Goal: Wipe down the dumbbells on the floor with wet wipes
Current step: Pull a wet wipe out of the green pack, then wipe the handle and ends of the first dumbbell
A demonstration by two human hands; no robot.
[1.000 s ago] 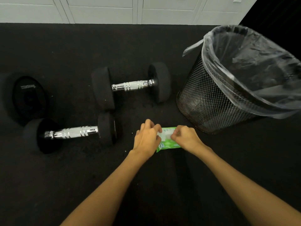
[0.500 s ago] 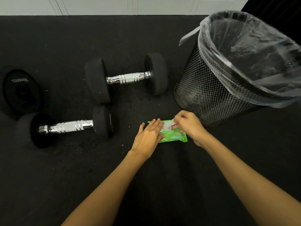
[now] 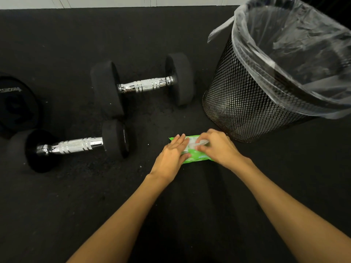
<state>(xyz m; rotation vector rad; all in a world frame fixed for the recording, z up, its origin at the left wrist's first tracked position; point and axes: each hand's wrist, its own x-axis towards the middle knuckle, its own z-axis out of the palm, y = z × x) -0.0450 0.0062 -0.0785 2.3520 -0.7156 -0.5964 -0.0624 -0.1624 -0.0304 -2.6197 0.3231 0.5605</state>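
Green plastic marks the wipes pack, which lies flat on the black rubber floor near the middle, just in front of the mesh bin. The left hand rests flat on the pack's left end, fingers straight and close together, pressing it down. The right hand covers the pack's right end, its fingers curled together over the white flap on top; whether they pinch a wipe or only the flap, I cannot tell, since that spot is blurred.

Two dumbbells with black ends and chrome handles lie on the floor to the left of the pack. The far dumbbell lies between the pack and the floor's back edge, left of the bin. The near dumbbell lies nearer the left edge, well apart from the hands. A black weight plate sits at the left edge, just behind the near dumbbell. The bin holds a clear plastic liner folded over its rim.
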